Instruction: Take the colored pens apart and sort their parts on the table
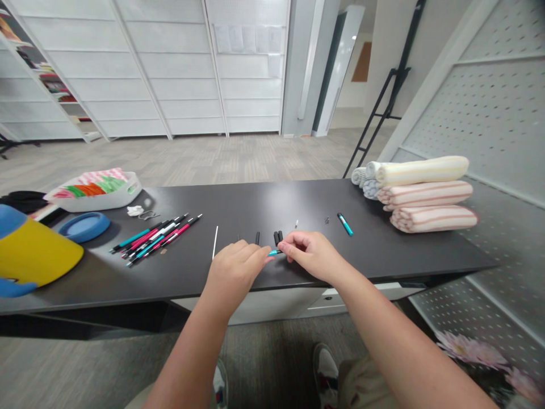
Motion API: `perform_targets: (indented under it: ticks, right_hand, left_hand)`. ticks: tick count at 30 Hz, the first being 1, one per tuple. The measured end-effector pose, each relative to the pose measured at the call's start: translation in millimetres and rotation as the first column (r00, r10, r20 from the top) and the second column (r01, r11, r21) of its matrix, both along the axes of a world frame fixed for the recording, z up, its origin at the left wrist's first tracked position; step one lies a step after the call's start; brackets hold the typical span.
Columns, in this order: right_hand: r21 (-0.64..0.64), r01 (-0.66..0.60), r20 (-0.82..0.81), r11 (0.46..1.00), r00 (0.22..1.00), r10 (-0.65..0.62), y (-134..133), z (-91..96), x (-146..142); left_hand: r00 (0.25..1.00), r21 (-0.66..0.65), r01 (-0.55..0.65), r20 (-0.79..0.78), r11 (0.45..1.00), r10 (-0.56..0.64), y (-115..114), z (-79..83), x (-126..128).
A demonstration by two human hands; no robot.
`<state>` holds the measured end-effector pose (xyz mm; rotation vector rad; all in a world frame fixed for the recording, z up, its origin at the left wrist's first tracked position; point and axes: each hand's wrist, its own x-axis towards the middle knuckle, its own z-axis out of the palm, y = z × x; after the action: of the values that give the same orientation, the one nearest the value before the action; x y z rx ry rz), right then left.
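Note:
My left hand (238,267) and my right hand (309,254) meet over the dark table (383,250), fingers pinched on a small teal pen part (275,252) held between them. Just behind the hands lie short black pen caps (277,236), another black piece (258,237) and a thin white refill (215,242). A teal pen barrel (345,224) lies to the right. Tiny parts (296,224) sit further back. A bundle of assembled teal, pink and black pens (155,237) lies to the left.
Rolled striped towels (426,193) are stacked at the table's right end. At the left stand a white tray with coloured cloths (96,190), a blue lid (84,226) and a yellow and blue object (29,250). My shoes (326,369) show below the table edge.

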<state>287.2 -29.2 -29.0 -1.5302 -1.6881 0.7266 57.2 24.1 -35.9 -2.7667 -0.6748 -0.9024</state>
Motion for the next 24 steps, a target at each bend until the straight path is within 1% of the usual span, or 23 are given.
perform_targets:
  ticks: [3,8,13,18,24]
  right_hand:
    - [-0.022,-0.055,0.028,0.998,0.998,0.056,0.4,1.8,0.0]
    - [0.017,-0.051,0.034,0.999,0.998,0.051,-0.7,2.7,1.4]
    - [0.04,-0.051,0.055,0.998,0.997,0.049,-1.9,3.3,1.1]
    - [0.066,-0.069,0.081,0.995,0.995,0.063,-0.4,1.4,1.6]
    - [0.055,-0.084,0.026,0.995,0.996,0.082,-0.5,-1.2,2.3]
  left_hand:
    - [1.0,-0.004,-0.008,0.025,1.0,0.008,-2.7,-1.1,-2.6]
    - [0.999,0.02,-0.025,0.025,0.999,0.024,-3.7,-2.8,-1.9]
    - [0.999,0.072,-0.029,-0.04,0.997,0.032,-1.1,-0.8,3.0]
    - [0.994,0.022,-0.034,-0.102,0.999,0.036,1.3,-0.1,5.6]
    - [0.988,0.024,-0.044,-0.146,0.999,0.047,3.8,-3.0,3.8]
